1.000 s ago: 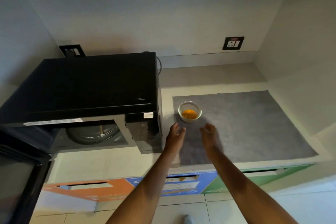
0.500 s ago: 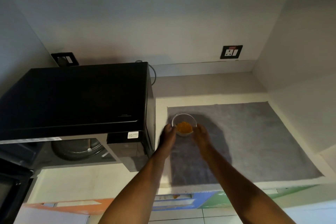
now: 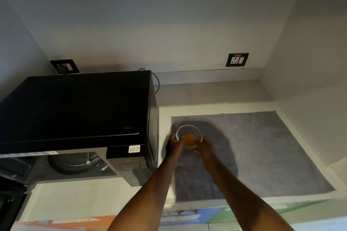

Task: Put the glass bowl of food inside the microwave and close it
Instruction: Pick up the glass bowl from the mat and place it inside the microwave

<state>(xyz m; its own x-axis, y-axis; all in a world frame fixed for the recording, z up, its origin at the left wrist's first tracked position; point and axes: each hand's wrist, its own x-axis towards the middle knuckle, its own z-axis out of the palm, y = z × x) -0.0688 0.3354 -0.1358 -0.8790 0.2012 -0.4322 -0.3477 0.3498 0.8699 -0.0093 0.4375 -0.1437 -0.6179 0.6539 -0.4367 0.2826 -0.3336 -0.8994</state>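
Pale counter (image 3: 216,97) runs under a black microwave (image 3: 78,110). Right of the microwave, our left hand (image 3: 174,144) and right hand (image 3: 205,146) clasp the glass bowl (image 3: 189,137) of orange food over a grey mat (image 3: 262,148). We judge the grasp made; with the microwave door (image 3: 9,202) open, loading and closing remain. The microwave's white sticker (image 3: 134,149) is unreadable.

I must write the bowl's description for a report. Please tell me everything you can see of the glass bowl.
The glass bowl is small, round and clear, upright, with orange-yellow food at its bottom. It is over the grey mat, just right of the microwave. The left hand and right hand hold its two sides. Whether it is lifted, I cannot tell.
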